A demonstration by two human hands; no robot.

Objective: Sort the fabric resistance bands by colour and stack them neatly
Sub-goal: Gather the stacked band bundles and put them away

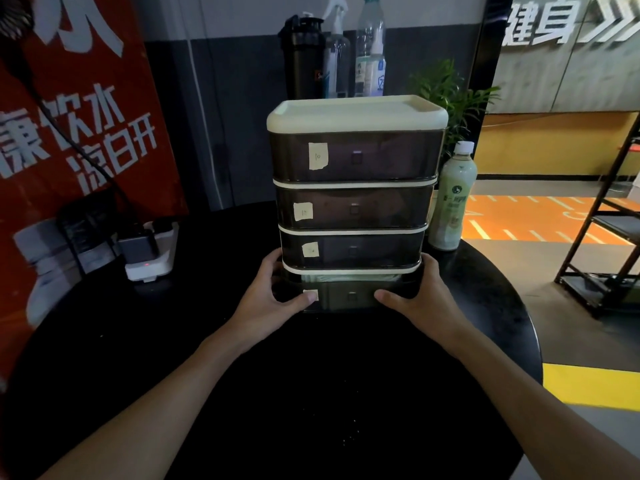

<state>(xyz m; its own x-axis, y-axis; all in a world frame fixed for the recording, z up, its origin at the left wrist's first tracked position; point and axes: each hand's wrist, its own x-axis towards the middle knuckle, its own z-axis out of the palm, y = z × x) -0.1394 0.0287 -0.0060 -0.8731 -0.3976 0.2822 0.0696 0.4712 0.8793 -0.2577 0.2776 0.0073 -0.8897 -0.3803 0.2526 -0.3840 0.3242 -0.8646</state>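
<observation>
On the black table, left hand and right hand clasp the sides of the drawer unit's bottom drawer, thumbs on its front; pale green bands show inside, probably light, soft and floppy, so best lifted by a flattened fold
</observation>
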